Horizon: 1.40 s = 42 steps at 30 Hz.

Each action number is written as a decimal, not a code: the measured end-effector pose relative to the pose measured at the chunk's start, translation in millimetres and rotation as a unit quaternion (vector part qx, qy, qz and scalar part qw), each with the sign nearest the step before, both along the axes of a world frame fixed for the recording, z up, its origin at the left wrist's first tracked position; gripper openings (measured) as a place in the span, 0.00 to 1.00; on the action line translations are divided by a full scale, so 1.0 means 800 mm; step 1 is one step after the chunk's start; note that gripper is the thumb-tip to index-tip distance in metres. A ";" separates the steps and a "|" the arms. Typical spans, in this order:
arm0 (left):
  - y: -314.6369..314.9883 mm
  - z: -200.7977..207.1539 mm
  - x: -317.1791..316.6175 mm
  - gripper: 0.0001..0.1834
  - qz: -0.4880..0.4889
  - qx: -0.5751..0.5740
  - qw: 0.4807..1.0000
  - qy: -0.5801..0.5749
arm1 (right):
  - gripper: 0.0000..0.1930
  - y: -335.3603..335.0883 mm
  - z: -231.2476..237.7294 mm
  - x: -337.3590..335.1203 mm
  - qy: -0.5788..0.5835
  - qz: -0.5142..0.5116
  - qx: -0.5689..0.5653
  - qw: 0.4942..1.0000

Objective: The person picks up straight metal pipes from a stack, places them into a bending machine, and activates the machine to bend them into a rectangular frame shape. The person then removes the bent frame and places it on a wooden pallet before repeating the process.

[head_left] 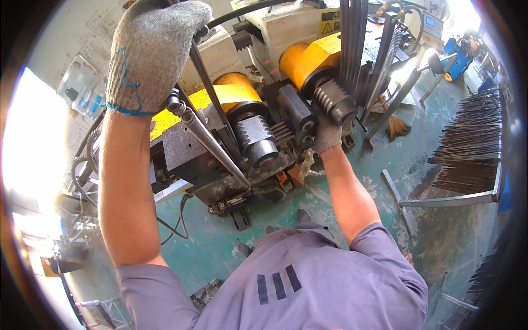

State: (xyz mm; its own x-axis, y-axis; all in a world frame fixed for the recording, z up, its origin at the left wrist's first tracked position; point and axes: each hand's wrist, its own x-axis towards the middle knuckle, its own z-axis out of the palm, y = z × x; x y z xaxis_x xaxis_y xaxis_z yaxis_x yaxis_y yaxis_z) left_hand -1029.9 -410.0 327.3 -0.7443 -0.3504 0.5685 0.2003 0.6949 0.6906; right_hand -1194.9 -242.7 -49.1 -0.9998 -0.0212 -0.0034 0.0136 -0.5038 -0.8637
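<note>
My left hand (151,52), in a grey knitted glove with a blue-stitched cuff, is raised at the upper left. Its fingers are curled, and a dark piece shows at its top edge; what it grips is cut off by the frame. A dark metal bar (212,91) slopes down beside it into the machine. My right hand (328,138), also gloved, reaches in below the right black toothed roller (334,102); its fingers are hidden there. Left of it are a dark block (297,107) and a second toothed roller (256,135). Yellow-orange housings (236,88) sit behind both rollers.
A coil spring (212,140) slants across the machine front. Dark rods (353,44) stand upright at the upper right, near a control box (433,25). A rack (448,201) piled with thin rods stands at right. A broom (397,127) rests on the green floor.
</note>
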 end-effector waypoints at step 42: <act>-0.054 -0.001 0.027 0.22 -0.117 -0.004 0.984 -0.131 | 0.11 0.007 -0.067 -0.005 0.097 0.014 0.158 0.983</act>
State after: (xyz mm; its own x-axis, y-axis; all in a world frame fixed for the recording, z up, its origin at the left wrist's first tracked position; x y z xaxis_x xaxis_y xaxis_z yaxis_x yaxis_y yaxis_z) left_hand -1008.5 -453.2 326.1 -0.9257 -0.1480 0.3480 0.1715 0.6559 0.7351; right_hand -1198.6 -237.0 -102.3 -0.9814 -0.0763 0.1761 -0.1567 -0.2108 -0.9649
